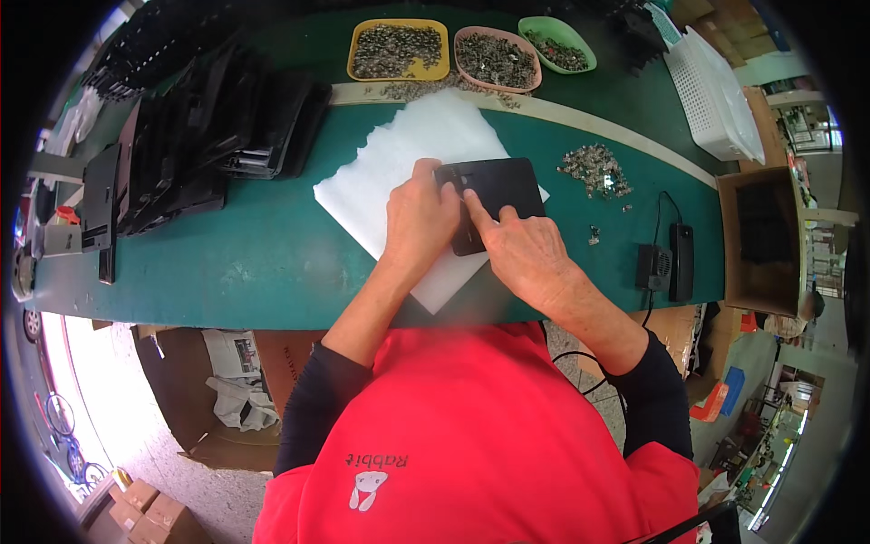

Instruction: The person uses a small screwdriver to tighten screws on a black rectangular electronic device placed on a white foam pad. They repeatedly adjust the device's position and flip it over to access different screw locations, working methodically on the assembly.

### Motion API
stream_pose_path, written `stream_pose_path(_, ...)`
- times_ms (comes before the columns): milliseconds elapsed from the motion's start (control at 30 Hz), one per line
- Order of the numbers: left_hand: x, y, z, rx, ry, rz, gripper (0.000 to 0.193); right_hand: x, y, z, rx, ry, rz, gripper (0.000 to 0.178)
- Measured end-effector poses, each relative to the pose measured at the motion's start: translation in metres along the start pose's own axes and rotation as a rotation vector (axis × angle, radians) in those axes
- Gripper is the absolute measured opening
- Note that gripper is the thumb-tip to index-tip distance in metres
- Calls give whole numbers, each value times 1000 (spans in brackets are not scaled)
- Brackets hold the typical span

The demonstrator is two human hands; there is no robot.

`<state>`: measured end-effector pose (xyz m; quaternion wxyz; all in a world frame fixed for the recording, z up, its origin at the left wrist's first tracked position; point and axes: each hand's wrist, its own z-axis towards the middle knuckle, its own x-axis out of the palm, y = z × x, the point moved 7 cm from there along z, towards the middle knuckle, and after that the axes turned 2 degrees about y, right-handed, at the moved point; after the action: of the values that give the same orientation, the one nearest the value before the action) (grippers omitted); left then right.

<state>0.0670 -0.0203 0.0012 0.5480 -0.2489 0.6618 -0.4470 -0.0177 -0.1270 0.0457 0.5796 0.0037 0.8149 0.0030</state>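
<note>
A flat black plastic panel (pixel 503 189) lies at a tilt on a white foam sheet (pixel 362 186). My left hand (pixel 420 213) grips the panel's left edge, its thumb toward the top face. With the index finger stretched out, my right hand (pixel 528 254) presses on the panel close to the left thumb; its other fingers are bent. A small light spot shows on the panel by that fingertip, too small to name. Right of the panel, a loose pile of small shiny metal pieces (pixel 594 170) sits on the green table (pixel 263 272).
Yellow (pixel 444 68), pink (pixel 459 63) and green (pixel 591 56) trays of small metal pieces stand at the back. Black plastic parts (pixel 195 127) are stacked at left. A white basket (pixel 707 100), cardboard box (pixel 766 295) and black power adapter (pixel 681 263) are at right.
</note>
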Motion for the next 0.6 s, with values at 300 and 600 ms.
stream_pose_path(300, 7, 4, 7, -46, 68, -115, 39, -1, -14, -1, -79, -345, 393, 44)
stream_pose_path(600, 1, -10, 4, -90, 95, -54, 38, 2, -12, 7, -16, -419, 274, 48)
